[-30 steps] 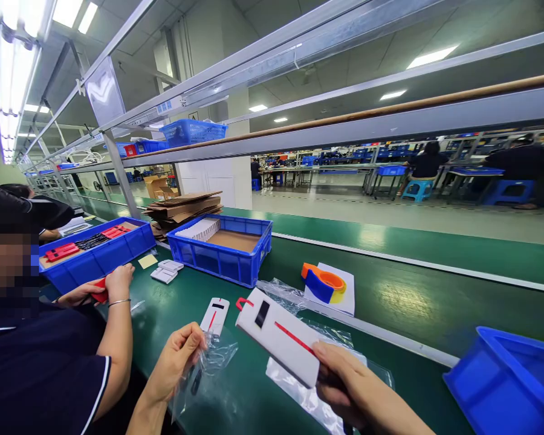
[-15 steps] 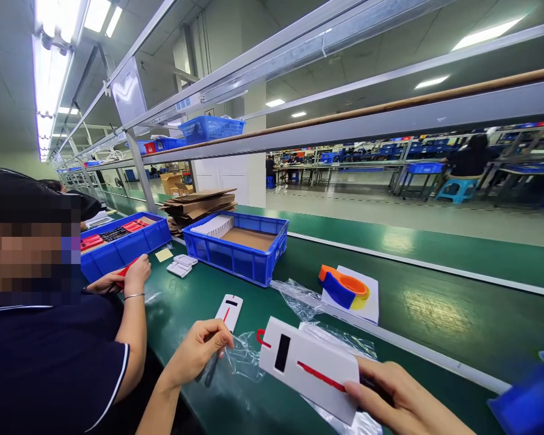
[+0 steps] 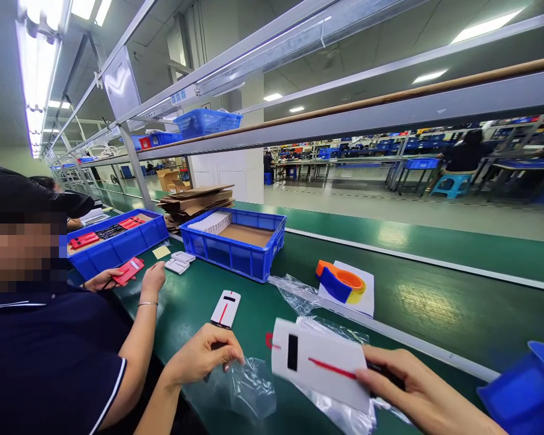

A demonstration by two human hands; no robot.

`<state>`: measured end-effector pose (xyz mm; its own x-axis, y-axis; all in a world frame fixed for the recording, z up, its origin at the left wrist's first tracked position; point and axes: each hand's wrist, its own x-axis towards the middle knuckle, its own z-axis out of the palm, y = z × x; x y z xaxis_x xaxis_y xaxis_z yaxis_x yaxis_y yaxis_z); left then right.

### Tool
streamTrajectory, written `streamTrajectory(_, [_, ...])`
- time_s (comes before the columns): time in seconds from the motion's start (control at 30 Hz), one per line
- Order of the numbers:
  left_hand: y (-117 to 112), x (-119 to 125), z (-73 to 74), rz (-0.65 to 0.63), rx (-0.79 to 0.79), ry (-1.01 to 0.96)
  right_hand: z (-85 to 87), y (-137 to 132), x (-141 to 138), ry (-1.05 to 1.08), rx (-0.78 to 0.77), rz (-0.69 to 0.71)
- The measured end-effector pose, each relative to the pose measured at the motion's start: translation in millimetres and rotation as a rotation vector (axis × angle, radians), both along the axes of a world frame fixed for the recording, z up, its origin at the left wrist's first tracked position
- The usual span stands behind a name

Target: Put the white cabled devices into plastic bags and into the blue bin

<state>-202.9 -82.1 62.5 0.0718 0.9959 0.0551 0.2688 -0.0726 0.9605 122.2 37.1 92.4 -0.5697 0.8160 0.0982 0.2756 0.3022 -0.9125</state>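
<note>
My left hand (image 3: 206, 356) is closed in a pinch on a clear plastic bag (image 3: 256, 386), which hangs from the fingertips. Something dark shows between those fingers, too hidden to name. My right hand (image 3: 403, 380) grips a flat white plastic case (image 3: 321, 365) by its right end, thumb on its face. This case has a black window, a red slit and a small red loop at its left end; it is apart from the bag. A similar white case (image 3: 225, 309) lies on the green bench just beyond my left hand. More clear bags (image 3: 344, 417) lie beneath the held case.
A blue crate (image 3: 236, 257) with a row of white pieces stands ahead. An orange and blue tape dispenser (image 3: 344, 281) rests on white paper. Left, a co-worker's hand holds a red case (image 3: 129, 271) beside another blue crate (image 3: 118, 241). A blue bin (image 3: 526, 386) is at right.
The held white case has shifted slightly right. The bag in my left hand has spread and hangs lower. The co-worker's hands have moved apart, showing the red case's face.
</note>
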Motion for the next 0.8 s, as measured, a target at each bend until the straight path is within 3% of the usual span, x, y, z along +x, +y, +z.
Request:
streamTrajectory(0.1, [1,7,-1.3,-0.030,-0.018,-0.039,-14.1,-4,-16,0.132,-0.176,0.146])
streamTrajectory(0.33, [14,31,-12.7,-0.067,-0.011,-0.075,-49.8,-37,-67,0.177,-0.315,0.171])
streamTrajectory(0.47, [18,46,-24.3,-0.142,-0.046,-0.030,-46.4,-37,-78,0.270,-0.291,0.206])
streamTrajectory(0.6, [18,54,-36.1,-0.124,-0.038,0.003,-34.8,-31,-76,0.315,-0.266,0.221])
streamTrajectory(0.7, [19,56,-34.2,-0.089,0.039,0.050,-37.1,-30,-74,0.283,-0.253,0.163])
streamTrajectory(0.8, [19,59,-23.1,0.000,0.124,0.200,-49.3,-30,-76,0.323,-0.273,0.151])
